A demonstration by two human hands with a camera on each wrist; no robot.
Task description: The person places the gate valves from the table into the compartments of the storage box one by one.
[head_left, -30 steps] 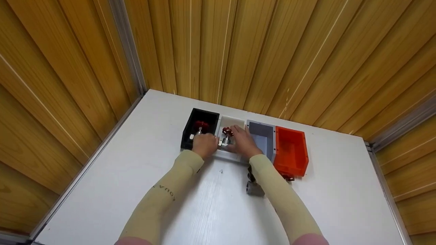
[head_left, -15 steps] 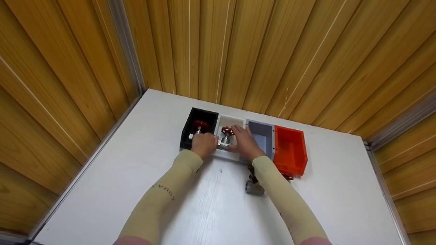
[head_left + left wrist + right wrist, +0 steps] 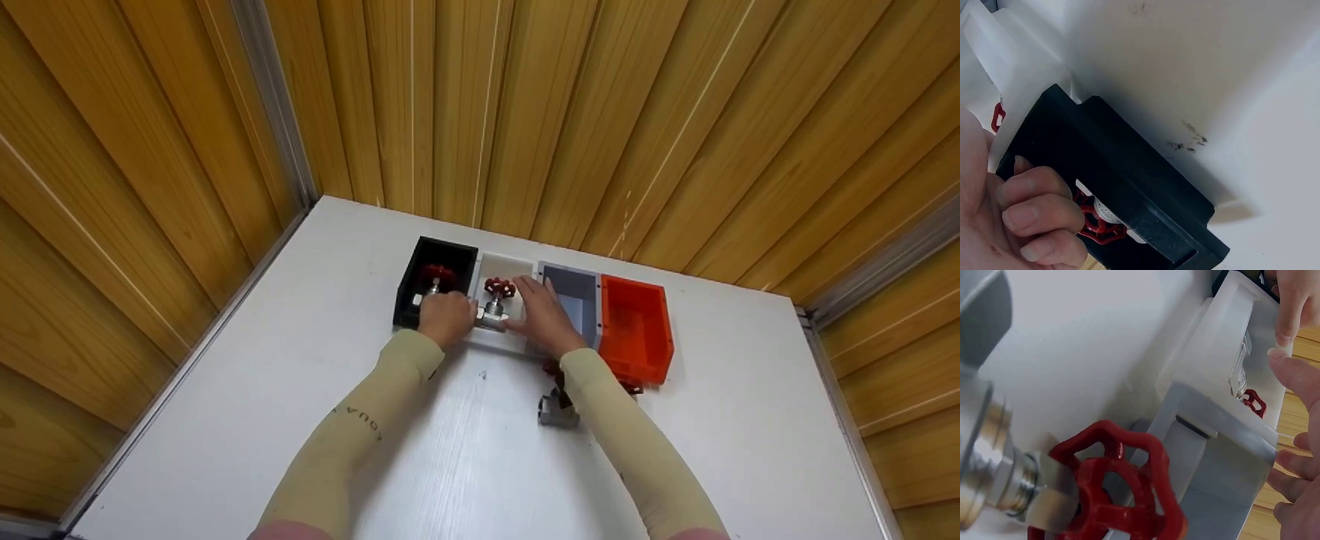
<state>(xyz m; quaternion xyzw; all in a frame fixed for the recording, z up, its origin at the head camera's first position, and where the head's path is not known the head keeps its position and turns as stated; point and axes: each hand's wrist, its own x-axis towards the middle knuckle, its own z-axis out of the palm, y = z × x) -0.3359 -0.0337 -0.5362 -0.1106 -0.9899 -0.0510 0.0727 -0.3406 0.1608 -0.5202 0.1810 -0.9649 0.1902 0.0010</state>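
A metal valve with a red handwheel (image 3: 496, 291) sits in the white bin (image 3: 511, 264). My left hand (image 3: 445, 318) grips the wall between the black bin (image 3: 454, 247) and the white one. In the left wrist view its fingers (image 3: 1044, 211) curl inside the black bin, beside another valve's red wheel (image 3: 1098, 225). My right hand (image 3: 546, 316) reaches over the side between the white and grey bins, fingers loosely spread and holding nothing. Its thumb (image 3: 1292, 374) points at the left hand, close to the valve.
Right of the white bin stand a grey bin (image 3: 574, 279) and an orange bin (image 3: 637, 322). More valves lie on the white table in front: a grey-bodied valve (image 3: 558, 414) by the right forearm, and a red handwheel (image 3: 632, 387) below the orange bin. Wood-look panels (image 3: 555, 135) rise behind.
My right fingers have drawn slightly right, off the valve in the white bin, so more of its red handwheel and body shows. My left hand stays at the bin wall.
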